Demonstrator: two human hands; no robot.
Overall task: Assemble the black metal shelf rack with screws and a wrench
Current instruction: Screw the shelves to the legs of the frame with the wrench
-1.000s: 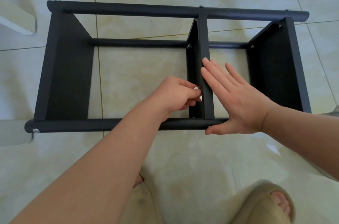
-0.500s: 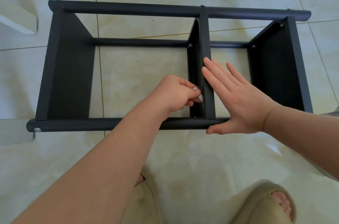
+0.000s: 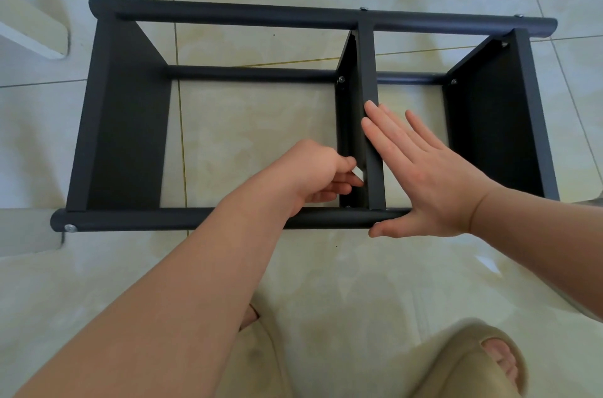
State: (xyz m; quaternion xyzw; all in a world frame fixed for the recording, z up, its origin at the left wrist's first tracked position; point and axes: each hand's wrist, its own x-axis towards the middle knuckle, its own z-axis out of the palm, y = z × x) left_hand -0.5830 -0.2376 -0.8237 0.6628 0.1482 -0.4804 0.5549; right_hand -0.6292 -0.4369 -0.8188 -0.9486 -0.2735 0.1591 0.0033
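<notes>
The black metal shelf rack (image 3: 124, 136) lies on its side on the tiled floor, with three panels joined by round tubes. My left hand (image 3: 313, 172) reaches inside beside the middle panel (image 3: 370, 71), its fingers curled and pinching a small pale piece (image 3: 359, 173) against the panel's lower part; I cannot tell whether it is a screw or a wrench. My right hand (image 3: 424, 176) lies flat with straight fingers on the middle panel's top edge, thumb along the near tube (image 3: 163, 220). Silver screw heads (image 3: 341, 79) show at the far joints.
A silver screw head (image 3: 70, 228) sits in the near tube's left end. My feet in beige slippers (image 3: 473, 365) stand just in front of the rack. A white furniture piece (image 3: 32, 35) sits at the far left on the pale tiles.
My left hand's fingers have shifted slightly at the middle panel, still pinching the small pale piece. The right hand stays flat in the same place.
</notes>
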